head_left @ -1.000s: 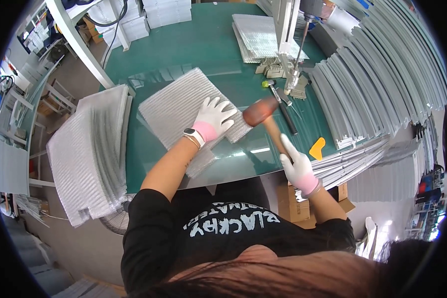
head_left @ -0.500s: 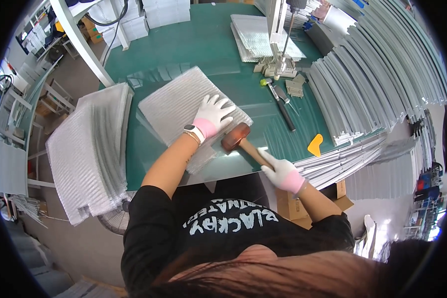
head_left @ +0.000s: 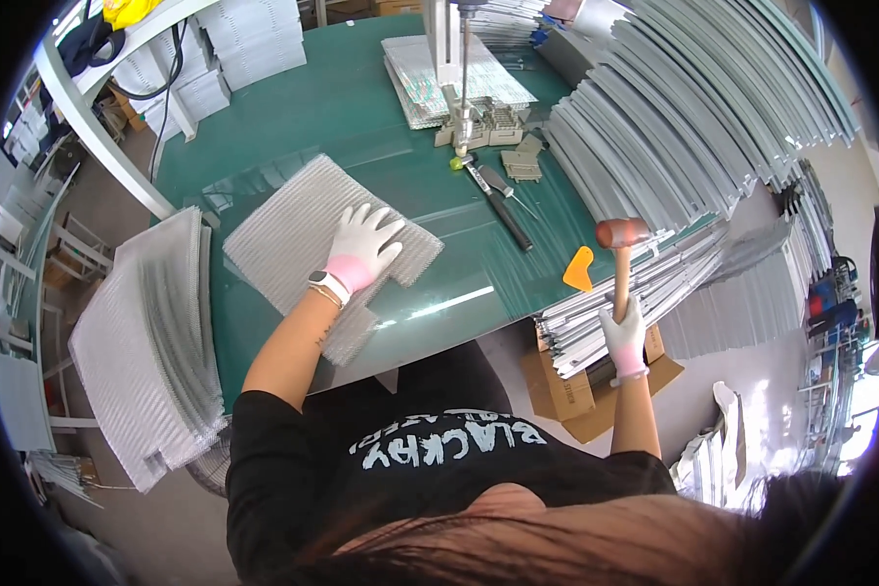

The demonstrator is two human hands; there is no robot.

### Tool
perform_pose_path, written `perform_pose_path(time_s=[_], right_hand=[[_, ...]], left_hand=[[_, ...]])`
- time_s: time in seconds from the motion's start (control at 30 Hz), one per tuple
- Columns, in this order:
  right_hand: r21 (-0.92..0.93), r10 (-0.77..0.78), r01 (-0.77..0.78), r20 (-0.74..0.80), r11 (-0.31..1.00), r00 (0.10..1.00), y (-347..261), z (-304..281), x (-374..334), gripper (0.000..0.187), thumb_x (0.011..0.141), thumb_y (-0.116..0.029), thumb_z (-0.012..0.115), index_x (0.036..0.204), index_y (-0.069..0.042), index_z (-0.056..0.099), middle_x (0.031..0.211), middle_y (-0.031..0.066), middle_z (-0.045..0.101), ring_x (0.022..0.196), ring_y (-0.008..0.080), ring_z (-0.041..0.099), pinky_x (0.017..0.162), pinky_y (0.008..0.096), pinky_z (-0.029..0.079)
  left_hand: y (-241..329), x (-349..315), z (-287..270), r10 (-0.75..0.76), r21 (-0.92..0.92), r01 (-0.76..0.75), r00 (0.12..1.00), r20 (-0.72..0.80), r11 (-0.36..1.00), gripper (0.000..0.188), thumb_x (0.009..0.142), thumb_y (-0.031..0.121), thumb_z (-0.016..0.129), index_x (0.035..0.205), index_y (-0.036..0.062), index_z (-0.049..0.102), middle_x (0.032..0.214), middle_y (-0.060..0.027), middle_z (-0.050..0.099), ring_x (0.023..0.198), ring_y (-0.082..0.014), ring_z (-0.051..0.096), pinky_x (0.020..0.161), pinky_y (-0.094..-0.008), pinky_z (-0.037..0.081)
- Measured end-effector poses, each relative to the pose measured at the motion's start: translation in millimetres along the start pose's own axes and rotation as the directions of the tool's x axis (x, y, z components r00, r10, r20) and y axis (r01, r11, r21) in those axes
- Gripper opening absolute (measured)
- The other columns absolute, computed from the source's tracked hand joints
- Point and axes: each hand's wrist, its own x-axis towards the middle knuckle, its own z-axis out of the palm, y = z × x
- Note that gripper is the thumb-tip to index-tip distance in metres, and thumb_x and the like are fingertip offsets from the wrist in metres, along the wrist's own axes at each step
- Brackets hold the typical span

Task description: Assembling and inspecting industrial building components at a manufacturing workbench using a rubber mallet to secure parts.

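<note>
Head-worn fisheye, steeply down (rim probably warped)

green-topped workbench (head_left: 361, 107), grey floor (head_left: 801, 391), white metal shelving (head_left: 29, 264) at left

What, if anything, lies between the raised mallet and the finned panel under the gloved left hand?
Nothing visible blocks it. The mallet in the right hand is raised right of the finned panel; only bare green mat lies between. The left hand presses the panel flat.

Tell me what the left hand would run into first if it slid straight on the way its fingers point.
The left hand lies flat on the finned metal panel, fingers pointing up the table. Past the panel's far edge comes bare green mat, then probably the panel stack at the far end; depth is unclear.
</note>
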Motion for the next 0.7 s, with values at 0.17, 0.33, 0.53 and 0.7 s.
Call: perform_pose_path(time_s=[0.17,0.33,0.53,0.7], right_hand=[[-0.102,-0.091,0.102,0.103,0.99,0.99,1.9,44.3,54.4,0.046,0.078,-0.023,0.082,0.11,0.0,0.06,0.094,0.0206,0.066,0.089,0.0399,0.066,0.081,0.0453,0.052],[-0.212,-0.132,0.186,0.246,0.959,0.96,-19.9,74.1,102.3,0.051,0.077,-0.027,0.083,0.114,0.0,0.06,0.107,0.0203,0.064,0.103,0.0389,0.064,0.09,0.0444,0.051],[-0.265,-0.196,0.285,0.316,0.921,0.928,-45.5,90.8,149.6,0.045,0.085,-0.035,0.077,0.109,-0.001,0.06,0.107,0.0212,0.065,0.1,0.0401,0.065,0.088,0.0466,0.052],[-0.19,-0.279,0.324,0.228,0.927,0.933,-45.2,94.3,153.3,0.045,0.086,-0.034,0.076,0.112,-0.001,0.06,0.104,0.0214,0.067,0.096,0.0406,0.066,0.085,0.0465,0.053]], left_hand=[[-0.1,-1.9,-0.8,-0.021,-0.05,0.022,0.999,0.027,0.998,0.053,0.095,0.049,0.054,0.139,0.0192,0.059,0.15,-0.0136,0.047,0.142,-0.0408,0.034,0.121,-0.0559,0.018],[15.3,-10.6,2.4,-0.173,0.01,0.173,0.985,0.024,0.985,0.062,0.091,0.056,0.057,0.141,0.0179,0.057,0.151,-0.014,0.047,0.144,-0.0406,0.033,0.121,-0.055,0.019],[40.3,3.7,13.8,-0.495,0.01,0.498,0.864,-0.094,0.867,0.063,0.09,0.054,0.058,0.141,0.0174,0.057,0.152,-0.0157,0.046,0.143,-0.042,0.034,0.12,-0.0564,0.019],[14.0,41.0,21.7,-0.458,-0.131,0.44,0.829,-0.322,0.888,0.06,0.09,0.048,0.061,0.138,0.0135,0.057,0.15,-0.0159,0.047,0.142,-0.0415,0.036,0.119,-0.0565,0.02]])
